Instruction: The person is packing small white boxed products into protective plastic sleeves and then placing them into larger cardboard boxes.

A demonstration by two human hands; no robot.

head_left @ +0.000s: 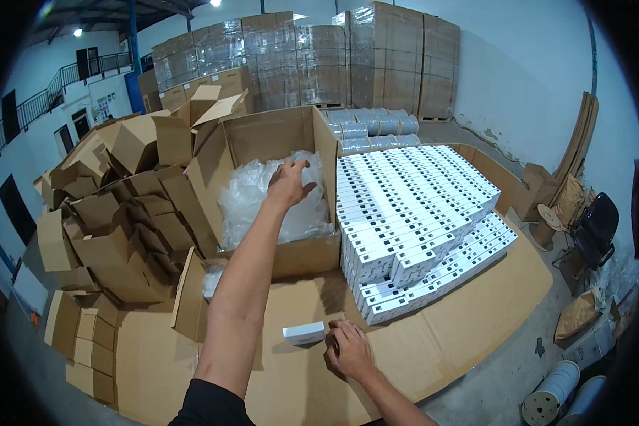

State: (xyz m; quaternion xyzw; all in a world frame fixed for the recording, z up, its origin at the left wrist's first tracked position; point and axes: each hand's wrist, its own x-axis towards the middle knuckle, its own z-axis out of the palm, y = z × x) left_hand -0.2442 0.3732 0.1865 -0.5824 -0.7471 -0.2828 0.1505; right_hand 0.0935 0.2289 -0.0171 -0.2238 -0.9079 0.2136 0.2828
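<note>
My left hand (pixel 289 183) reaches over a large open carton (pixel 284 259) that holds a heap of clear plastic bags (pixel 252 190). Its fingers are spread, with no bag visibly gripped. Low on the cardboard-covered table, my right hand (pixel 349 349) rests with loosely bent fingers, the thumb apart from them and nothing seen between. Just left of those fingertips lies a small white box (pixel 304 333), apparently not gripped. Right of the carton, many matching white boxes (pixel 412 206) stand packed in tight rows, layered in steps.
Opened brown cartons (pixel 121 227) pile up on the left. A carton flap (pixel 190 298) stands up beside my left forearm. Wrapped cable spools (pixel 373 128) and tall film-wrapped pallets (pixel 390 64) are behind. On the right are a black chair (pixel 598 224) and more spools (pixel 552 392) on the floor.
</note>
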